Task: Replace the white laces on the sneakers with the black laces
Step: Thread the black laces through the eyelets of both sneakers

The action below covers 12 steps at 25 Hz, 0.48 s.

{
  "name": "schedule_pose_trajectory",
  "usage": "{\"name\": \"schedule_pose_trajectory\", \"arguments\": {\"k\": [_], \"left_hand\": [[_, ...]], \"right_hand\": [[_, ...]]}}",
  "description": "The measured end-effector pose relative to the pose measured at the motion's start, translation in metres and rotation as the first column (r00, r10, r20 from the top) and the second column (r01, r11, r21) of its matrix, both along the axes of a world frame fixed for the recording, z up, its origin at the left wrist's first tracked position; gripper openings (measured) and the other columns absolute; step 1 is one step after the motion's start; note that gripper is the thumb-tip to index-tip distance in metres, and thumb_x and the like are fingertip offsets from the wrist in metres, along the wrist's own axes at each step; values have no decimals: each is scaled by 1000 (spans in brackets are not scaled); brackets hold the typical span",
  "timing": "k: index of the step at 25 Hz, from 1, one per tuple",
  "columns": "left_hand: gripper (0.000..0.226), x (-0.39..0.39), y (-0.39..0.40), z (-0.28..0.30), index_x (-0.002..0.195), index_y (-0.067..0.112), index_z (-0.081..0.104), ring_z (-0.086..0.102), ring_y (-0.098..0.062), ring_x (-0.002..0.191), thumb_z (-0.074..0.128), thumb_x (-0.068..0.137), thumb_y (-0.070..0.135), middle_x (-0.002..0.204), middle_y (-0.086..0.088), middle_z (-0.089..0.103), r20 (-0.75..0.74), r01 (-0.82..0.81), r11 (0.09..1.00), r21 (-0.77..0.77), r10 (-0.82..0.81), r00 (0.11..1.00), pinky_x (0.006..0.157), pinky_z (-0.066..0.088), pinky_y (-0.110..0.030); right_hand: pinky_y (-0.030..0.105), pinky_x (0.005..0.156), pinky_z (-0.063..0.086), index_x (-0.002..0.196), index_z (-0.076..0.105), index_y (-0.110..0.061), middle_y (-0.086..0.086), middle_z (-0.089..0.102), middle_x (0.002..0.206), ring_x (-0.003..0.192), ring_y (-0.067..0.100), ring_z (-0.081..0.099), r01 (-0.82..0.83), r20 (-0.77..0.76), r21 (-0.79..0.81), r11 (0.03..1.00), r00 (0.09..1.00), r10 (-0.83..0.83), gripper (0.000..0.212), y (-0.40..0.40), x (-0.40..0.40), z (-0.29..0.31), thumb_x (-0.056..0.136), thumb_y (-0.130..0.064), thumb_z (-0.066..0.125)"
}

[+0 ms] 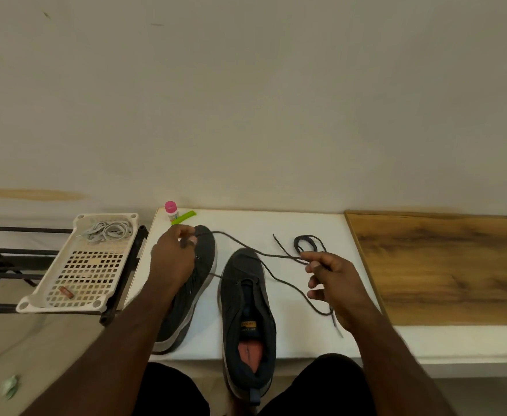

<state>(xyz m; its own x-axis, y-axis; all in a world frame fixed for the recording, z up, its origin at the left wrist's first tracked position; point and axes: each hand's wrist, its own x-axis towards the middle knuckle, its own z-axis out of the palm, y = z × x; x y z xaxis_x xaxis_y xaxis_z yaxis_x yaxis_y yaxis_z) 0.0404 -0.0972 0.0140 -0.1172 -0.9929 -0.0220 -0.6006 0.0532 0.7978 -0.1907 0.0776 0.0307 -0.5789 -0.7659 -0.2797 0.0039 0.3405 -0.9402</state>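
Head view shows left hand (174, 250) and right hand (333, 274) each pinching the black lace (246, 249) stretched above two sneakers (246, 295) mid-surface; uneven pulling could likely draw one end out of its eyelet.

Head cam, fwd-down, close over table (276, 223) w/ wall behind.
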Motion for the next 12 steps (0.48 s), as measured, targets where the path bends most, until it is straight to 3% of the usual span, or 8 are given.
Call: {"name": "schedule_pose_trajectory", "arguments": {"k": [1, 3, 5, 6, 9, 12], "left_hand": [[29, -6, 4, 1, 125, 21, 62, 56, -21, 118, 60, 96, 20, 132, -1, 61, 29, 77, 989, -128, -74, 997, 103, 42, -38], [42, -26, 23, 10, 138, 30, 55, 43, -13, 135, 59, 97, 24, 142, 10, 53, 26, 396, 881, -259, -403, 915, 113, 31, -34], [40, -44, 43, 22, 141, 36, 51, 44, -2, 130, 50, 102, 27, 137, 19, 54, 18, 651, 746, -140, -656, 755, 110, 33, -29], [34, -47, 45, 24, 135, 35, 56, 53, 0, 119, 48, 103, 26, 127, 18, 62, -10, 696, 715, -66, -698, 716, 103, 41, -28], [21, -36, 35, 28, 105, 27, 70, 62, -5, 86, 51, 101, 21, 90, 10, 69, 90, 641, 767, 6, -639, 764, 79, 49, -26], [20, -23, 20, 23, 97, 24, 68, 61, -13, 82, 49, 101, 19, 87, 4, 67, 204, 553, 833, -13, -539, 817, 73, 47, -26]], "right_hand": [[28, 54, 52, 109, 72, -19, 7, 69, 93, 65, 18, 59, -38, -15, -1, 999, 999, 38, 24, -4, 6, 5, 101, -7, 52], [25, 46, 44, 102, 69, -17, 5, 73, 90, 59, 16, 62, -140, -82, 8, 990, 987, 140, 12, -18, 24, 14, 97, -10, 60], [24, 44, 42, 96, 68, -12, 7, 74, 85, 55, 18, 62, -224, -95, -35, 974, 971, 220, 3, -31, 40, 22, 94, -15, 68], [24, 44, 42, 94, 69, -12, 7, 73, 81, 54, 17, 60, -235, -98, -47, 971, 968, 229, 5, -35, 43, 24, 93, -17, 70], [21, 52, 44, 96, 73, -22, 1, 71, 76, 57, 11, 58, -243, -148, 18, 970, 959, 243, 8, -28, 32, 24, 96, -19, 65], [21, 64, 52, 98, 74, -26, 0, 75, 88, 70, 9, 63, -281, -103, 88, 956, 952, 289, 26, -15, 23, 19, 97, -6, 59]]}}
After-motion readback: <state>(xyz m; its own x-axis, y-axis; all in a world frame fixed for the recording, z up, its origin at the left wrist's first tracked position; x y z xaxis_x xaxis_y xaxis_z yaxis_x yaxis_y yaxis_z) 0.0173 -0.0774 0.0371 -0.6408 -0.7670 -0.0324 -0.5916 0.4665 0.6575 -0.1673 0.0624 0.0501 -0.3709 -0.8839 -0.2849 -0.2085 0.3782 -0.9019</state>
